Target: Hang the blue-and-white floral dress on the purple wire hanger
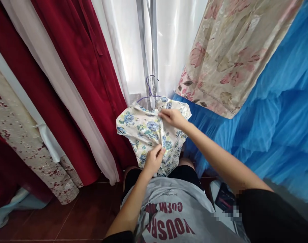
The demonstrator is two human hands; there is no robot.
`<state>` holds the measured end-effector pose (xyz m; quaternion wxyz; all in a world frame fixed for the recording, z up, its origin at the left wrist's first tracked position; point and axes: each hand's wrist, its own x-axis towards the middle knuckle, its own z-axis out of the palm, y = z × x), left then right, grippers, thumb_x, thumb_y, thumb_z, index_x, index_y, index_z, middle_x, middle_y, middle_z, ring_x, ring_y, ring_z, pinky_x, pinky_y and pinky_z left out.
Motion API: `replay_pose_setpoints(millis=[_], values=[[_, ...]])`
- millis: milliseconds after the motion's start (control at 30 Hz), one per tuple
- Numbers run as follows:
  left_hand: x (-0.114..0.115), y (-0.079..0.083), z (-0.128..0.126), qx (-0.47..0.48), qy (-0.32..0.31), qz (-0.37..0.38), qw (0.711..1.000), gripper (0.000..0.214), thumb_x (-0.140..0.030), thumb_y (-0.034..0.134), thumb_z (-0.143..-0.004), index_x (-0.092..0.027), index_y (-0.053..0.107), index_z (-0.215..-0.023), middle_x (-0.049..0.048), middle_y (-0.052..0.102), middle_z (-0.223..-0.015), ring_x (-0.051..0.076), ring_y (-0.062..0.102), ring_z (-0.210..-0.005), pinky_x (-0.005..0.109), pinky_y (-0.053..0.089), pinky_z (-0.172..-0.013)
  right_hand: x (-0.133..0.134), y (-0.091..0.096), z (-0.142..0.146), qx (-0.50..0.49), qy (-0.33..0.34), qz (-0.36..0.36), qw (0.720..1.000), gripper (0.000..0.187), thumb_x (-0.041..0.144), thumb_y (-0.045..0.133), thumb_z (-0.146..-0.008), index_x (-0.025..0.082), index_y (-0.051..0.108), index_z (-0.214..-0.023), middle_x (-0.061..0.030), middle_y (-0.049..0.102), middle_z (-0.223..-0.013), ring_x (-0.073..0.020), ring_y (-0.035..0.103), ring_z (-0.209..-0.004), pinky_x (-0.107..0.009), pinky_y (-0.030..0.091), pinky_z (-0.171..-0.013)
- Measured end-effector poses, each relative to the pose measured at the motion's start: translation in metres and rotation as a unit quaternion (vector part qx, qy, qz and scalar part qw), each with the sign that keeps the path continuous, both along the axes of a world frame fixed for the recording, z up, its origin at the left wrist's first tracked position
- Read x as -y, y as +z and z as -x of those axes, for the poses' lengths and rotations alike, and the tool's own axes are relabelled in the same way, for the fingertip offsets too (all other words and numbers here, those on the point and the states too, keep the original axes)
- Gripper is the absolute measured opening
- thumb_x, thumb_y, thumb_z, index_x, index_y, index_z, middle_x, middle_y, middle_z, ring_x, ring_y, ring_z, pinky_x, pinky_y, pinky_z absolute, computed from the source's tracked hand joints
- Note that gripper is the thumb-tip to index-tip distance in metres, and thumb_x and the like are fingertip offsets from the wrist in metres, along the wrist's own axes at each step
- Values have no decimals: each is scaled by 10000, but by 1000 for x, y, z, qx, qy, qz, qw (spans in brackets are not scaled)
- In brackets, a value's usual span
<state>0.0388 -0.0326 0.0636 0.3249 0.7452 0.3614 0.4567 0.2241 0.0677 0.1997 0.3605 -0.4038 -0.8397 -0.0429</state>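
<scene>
A white blouse with blue flowers and short sleeves is spread before me on a purple hanger. My left hand pinches the blouse's front edge low down, near the middle. Higher up, close to the neckline, my right hand has its fingers closed on the same front edge. A fold of cloth runs between the two hands. Whether any buttons are under my fingers I cannot tell. The blouse's lower end lies between my thighs, and its hem is partly hidden.
Dark red cloth and pale lengths hang at the left. White curtain-like fabric hangs behind the hanger, beside grey metal poles. A floral beige garment and blue ruffled tulle hang at the right. The floor is reddish tile.
</scene>
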Motion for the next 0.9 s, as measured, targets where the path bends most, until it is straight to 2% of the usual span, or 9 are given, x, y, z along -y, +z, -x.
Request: replay_pose_setpoints(millis=[133,200,267,333,433,533,600,733,900], values=[[7,-18,-2,-79,2,-21,997,347,-375,452,-1033,-199,434,-735,-36,425,-668,133,415,-653,272,291,-635,-42,51,4,51,-87,-82,992,302,385,458,-1016,202,653,-875,-67,665,-744,-228,568,-686,-312,232,-619],[6,-26,6,-94,9,-20,995,328,-366,459,-1029,-196,494,-752,-22,484,-699,146,462,-685,270,329,-656,-49,63,10,61,-96,-86,990,295,379,460,-1011,201,646,-867,-75,665,-743,-238,568,-693,-317,214,-613],[-3,-22,20,-109,4,-25,994,305,-361,490,-1017,-191,580,-781,5,568,-763,168,535,-745,278,388,-705,-49,65,15,47,-94,-72,992,289,366,460,-1010,200,627,-843,-67,648,-723,-228,550,-676,-313,214,-605],[-18,-2,34,-109,1,-61,992,265,-346,514,-1009,-194,676,-864,48,662,-895,203,613,-873,308,441,-814,-44,59,18,6,-88,-49,995,286,349,464,-1008,197,602,-808,-53,621,-695,-204,519,-647,-303,223,-595],[-47,57,46,-48,52,-167,983,240,-321,516,-1013,-215,731,-1028,76,717,-1046,229,650,-1014,338,455,-933,-35,50,20,-101,-63,0,993,294,317,506,-982,193,561,-722,-22,578,-629,-164,478,-609,-286,265,-589],[-79,126,44,-15,93,-233,968,289,-318,522,-1012,-230,680,-1237,35,702,-904,189,640,-782,299,473,-779,-27,47,21,-228,-1,104,968,272,271,550,-937,186,557,-679,5,545,-547,-139,465,-554,-271,324,-581],[-98,161,37,-57,97,-260,959,282,-306,549,-999,-213,683,-1228,30,696,-890,182,620,-749,292,458,-758,-22,49,21,-294,49,178,938,255,263,576,-914,182,566,-672,19,514,-501,-122,434,-497,-263,326,-543],[-118,190,18,-163,116,-301,932,170,-268,585,-969,-171,705,-896,26,660,-769,187,576,-720,293,409,-733,-17,44,24,-371,90,242,892,288,283,636,-857,195,522,-607,33,462,-470,-90,361,-441,-248,279,-476],[-120,201,18,-67,172,-340,922,203,-270,548,-996,-163,650,-857,22,638,-771,165,568,-739,274,395,-734,-20,2,38,-422,35,259,868,261,300,641,-758,212,485,-568,45,440,-463,-86,343,-440,-251,268,-456]])
